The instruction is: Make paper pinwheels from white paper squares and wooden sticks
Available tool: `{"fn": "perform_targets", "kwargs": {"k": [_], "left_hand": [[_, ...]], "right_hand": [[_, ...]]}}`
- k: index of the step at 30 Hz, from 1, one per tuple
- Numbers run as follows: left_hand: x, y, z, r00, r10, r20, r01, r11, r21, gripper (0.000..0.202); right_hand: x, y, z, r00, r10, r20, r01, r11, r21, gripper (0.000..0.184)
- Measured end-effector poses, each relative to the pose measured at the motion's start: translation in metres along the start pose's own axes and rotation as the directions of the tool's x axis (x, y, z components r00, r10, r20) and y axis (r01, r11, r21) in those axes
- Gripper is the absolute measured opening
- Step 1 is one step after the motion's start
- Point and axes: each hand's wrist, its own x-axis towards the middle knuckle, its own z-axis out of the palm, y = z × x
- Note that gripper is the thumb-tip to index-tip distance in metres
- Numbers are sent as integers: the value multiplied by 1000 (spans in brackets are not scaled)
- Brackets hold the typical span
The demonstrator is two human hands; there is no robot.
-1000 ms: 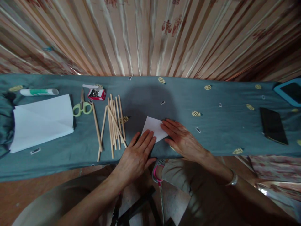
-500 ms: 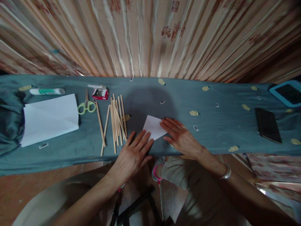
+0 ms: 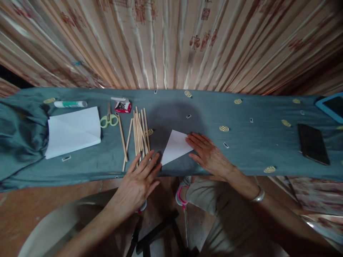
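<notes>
A folded piece of white paper point(image 3: 174, 146) lies flat on the cloth in front of me, roughly triangular. My right hand point(image 3: 210, 155) rests with straight fingers over its right end, hiding that corner. At the paper's lower left tip is my left hand point(image 3: 140, 178), its fingers spread and holding nothing. Those fingertips overlap the near ends of several thin wooden sticks point(image 3: 138, 132), which lie in a loose bunch left of the paper. Two more sticks point(image 3: 122, 137) lie apart, further left.
Green-handled scissors point(image 3: 109, 120), a red box of small metal pieces point(image 3: 123, 105), a glue stick point(image 3: 70, 104) and a stack of white paper point(image 3: 73, 132) lie on the left. On the right are a dark phone point(image 3: 313, 144) and a blue-framed device point(image 3: 332, 107). A curtain point(image 3: 171, 46) hangs behind.
My left hand has slid left and toward me, off the paper's middle, uncovering its lower left tip. My right hand stays on the right end. The whole view has shifted slightly.
</notes>
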Motion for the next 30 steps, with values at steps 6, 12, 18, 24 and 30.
{"fn": "perform_targets", "kwargs": {"k": [6,12,18,24,30], "left_hand": [[37,14,15,999,44,-18,-45,996,-70,48],[45,10,36,999,50,-13,-52,989,-135,46],[40,6,40,997,71,-37,-75,987,-145,45],[42,3,40,995,94,-44,-99,985,-143,44],[41,4,41,994,102,-50,-107,988,-114,44]], "right_hand": [[2,-1,-2,1000,8,-10,-8,1000,0,52],[-1,-28,-5,998,-50,33,49,998,38,58],[-14,-42,-1,997,-79,12,77,993,94,62],[-26,-14,-7,994,103,-26,-104,994,-41,55],[-35,-3,-4,982,175,-77,-184,975,-124,55]]}}
